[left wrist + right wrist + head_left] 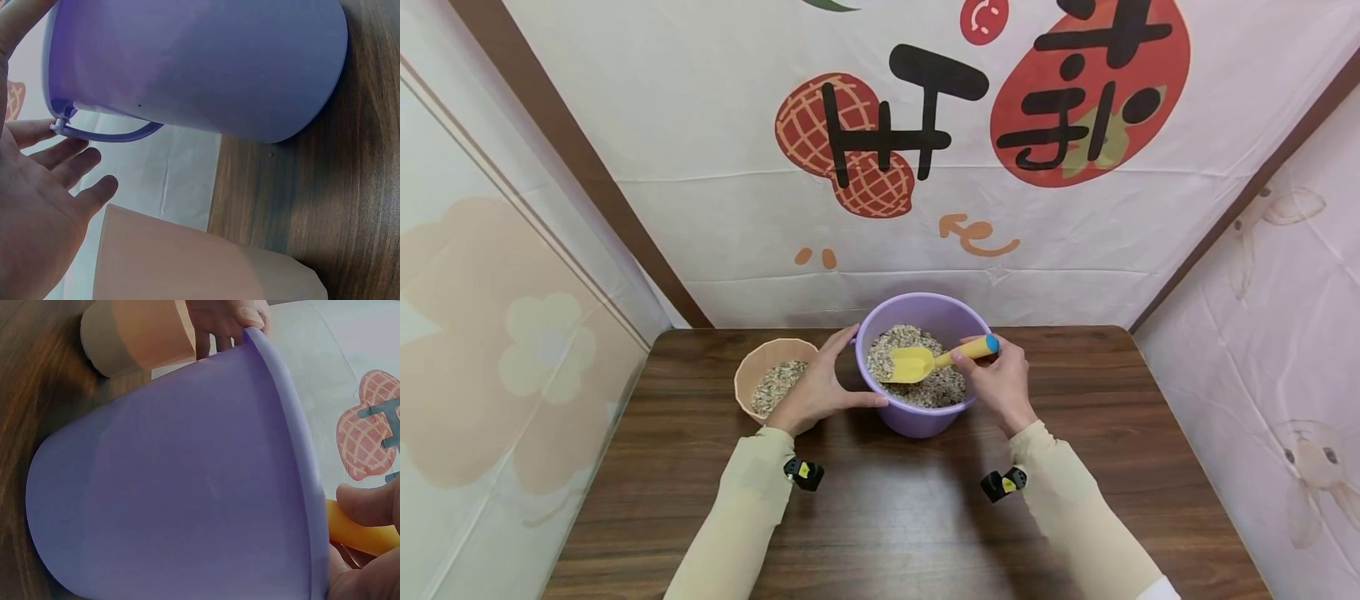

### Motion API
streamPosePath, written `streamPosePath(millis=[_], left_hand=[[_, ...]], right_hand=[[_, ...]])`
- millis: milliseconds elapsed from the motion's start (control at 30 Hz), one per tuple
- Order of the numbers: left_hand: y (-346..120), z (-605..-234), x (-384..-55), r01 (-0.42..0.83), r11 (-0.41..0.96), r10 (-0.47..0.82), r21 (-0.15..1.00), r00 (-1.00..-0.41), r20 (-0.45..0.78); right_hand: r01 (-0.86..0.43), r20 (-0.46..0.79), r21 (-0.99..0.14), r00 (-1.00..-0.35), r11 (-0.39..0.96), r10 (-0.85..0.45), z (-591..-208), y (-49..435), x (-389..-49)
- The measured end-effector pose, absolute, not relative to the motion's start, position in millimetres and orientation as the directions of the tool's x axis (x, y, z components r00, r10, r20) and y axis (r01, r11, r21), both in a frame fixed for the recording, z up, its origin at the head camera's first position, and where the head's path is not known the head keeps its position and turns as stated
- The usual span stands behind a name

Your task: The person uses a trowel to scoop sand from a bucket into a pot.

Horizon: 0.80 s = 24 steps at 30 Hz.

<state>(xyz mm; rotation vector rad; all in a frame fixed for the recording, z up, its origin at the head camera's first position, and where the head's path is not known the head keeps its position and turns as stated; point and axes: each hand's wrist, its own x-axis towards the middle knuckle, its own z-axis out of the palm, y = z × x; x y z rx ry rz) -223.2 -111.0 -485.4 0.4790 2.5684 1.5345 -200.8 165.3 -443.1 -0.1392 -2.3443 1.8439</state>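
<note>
A purple bucket (919,422) with a layer of coarse, speckled gravel-like grains (925,393) stands on the table. My right hand (1002,385) grips the handle of a yellow toy shovel (912,364) at the bucket's right rim. The shovel's blade lies over the grains, pointing left; its handle end is blue. With thumb and fingers spread, my left hand (820,390) touches the bucket's left rim. Beside the bucket's handle (115,135), its fingers (81,165) are extended in the left wrist view. A peach-coloured pot (743,385), partly behind my left hand, holds similar grains.
The brown wooden table (895,525) ends at a printed white cloth backdrop (722,225) just behind the bucket. Patterned cloth panels stand along the left and right sides. A small black device is strapped to each wrist.
</note>
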Motion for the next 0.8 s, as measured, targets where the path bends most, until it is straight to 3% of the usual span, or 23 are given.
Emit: streamPosePath(millis=[800], left_hand=[[-112.4, -485.9, -223.7, 0.228, 0.456, 0.323, 0.86, -0.943, 0.078]], right_hand=[[-0.049, 0.043, -0.997, -0.995, -0.063, 0.09, -444.8, 164.6, -203.9]])
